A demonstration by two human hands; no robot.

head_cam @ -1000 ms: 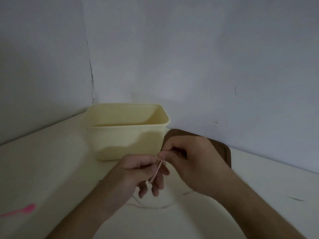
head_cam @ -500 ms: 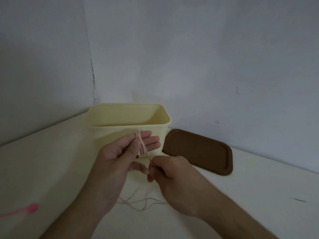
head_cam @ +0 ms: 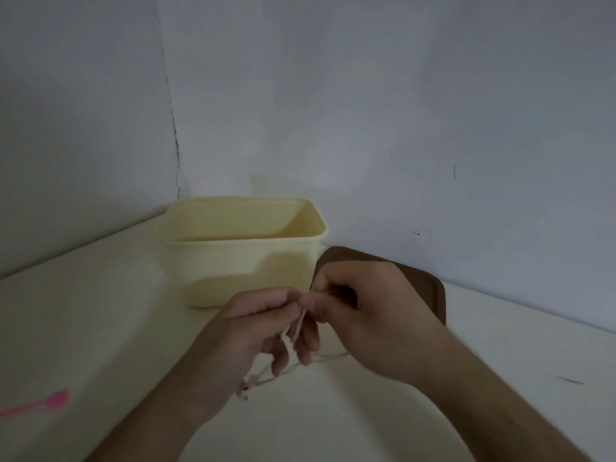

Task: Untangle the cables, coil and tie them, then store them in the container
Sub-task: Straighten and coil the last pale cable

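A thin pale pink cable (head_cam: 297, 327) is wound round the fingers of my left hand (head_cam: 256, 331), which holds the loops. My right hand (head_cam: 363, 311) pinches the cable just to the right of the left fingertips. Loose cable trails down onto the table below the hands, ending in a small plug (head_cam: 245, 391) near my left wrist. The open pale yellow container (head_cam: 233, 261) stands just behind the hands. How many loops lie on the fingers is hidden.
A brown lid (head_cam: 430, 295) lies flat to the right of the container, partly behind my right hand. A pink spoon-like item (head_cam: 43, 404) lies at the far left of the white table (head_cam: 100, 311). Walls close the back and left.
My right hand has risen from below the left hand to its fingertips, carrying the cable up. My left hand has dropped and turned fingers down. Less loose cable lies on the table.
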